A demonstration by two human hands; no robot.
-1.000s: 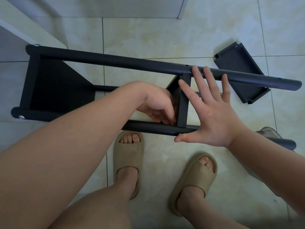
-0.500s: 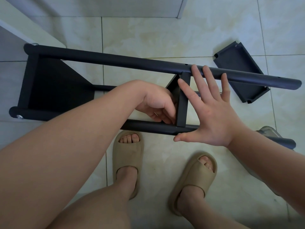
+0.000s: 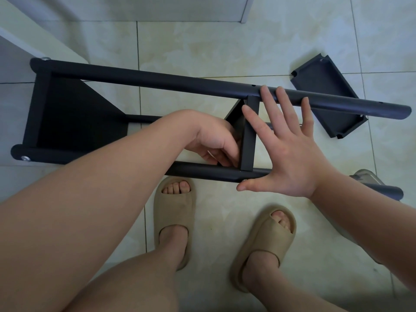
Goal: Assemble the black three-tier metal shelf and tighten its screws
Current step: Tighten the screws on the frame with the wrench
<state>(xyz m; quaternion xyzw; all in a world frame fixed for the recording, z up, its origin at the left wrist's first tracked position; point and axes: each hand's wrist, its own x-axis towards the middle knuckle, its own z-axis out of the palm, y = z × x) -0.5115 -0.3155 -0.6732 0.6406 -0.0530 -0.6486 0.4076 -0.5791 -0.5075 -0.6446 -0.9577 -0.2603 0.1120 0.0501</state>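
Shelf (image 3: 157, 83) edged left, tier (image 3: 247, 136) between hands (image 3: 216, 145) (image 3: 290, 154)

Black two-tier shelf frame (image 3: 157, 83) on its side; loose third tier (image 3: 322, 79) beside it.

We are seeing a matte black shelf frame (image 3: 157, 81) across the middle, with silver screw heads (image 3: 26, 157) glinting at its left end — and a loose black tray (image 3: 326, 95) at upper right. Beige slippers (image 3: 173, 206) are showing at the bottom, over cream floor tiles (image 3: 202, 46) faintly marbled, grey-lined.
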